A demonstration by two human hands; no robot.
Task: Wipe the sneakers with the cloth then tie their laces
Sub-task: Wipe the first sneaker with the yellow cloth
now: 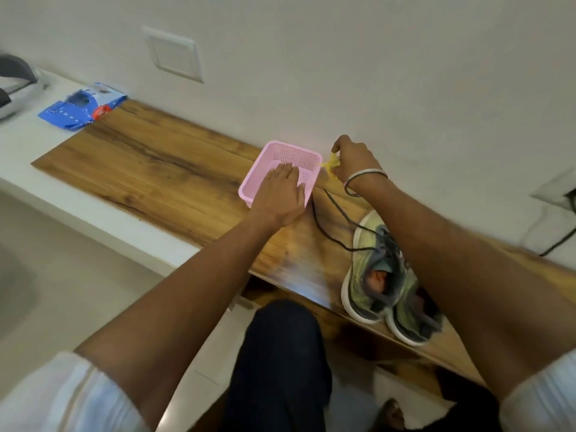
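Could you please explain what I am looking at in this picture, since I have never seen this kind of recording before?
There is no machine here: a person wears a camera on the head, so the single picture looks down over their own two bare arms. The left hand lies flat with straight fingers on a pink plastic basket. The right hand, with bangles at the wrist, pinches a small yellow cloth just beside the basket. All this sits on a wooden shelf against a white wall. Nearer the person stands a pair of yellow-grey sneakers, with dark laces trailing loose across the wood. Far left lies a blue packet. The picture is somewhat blurred.
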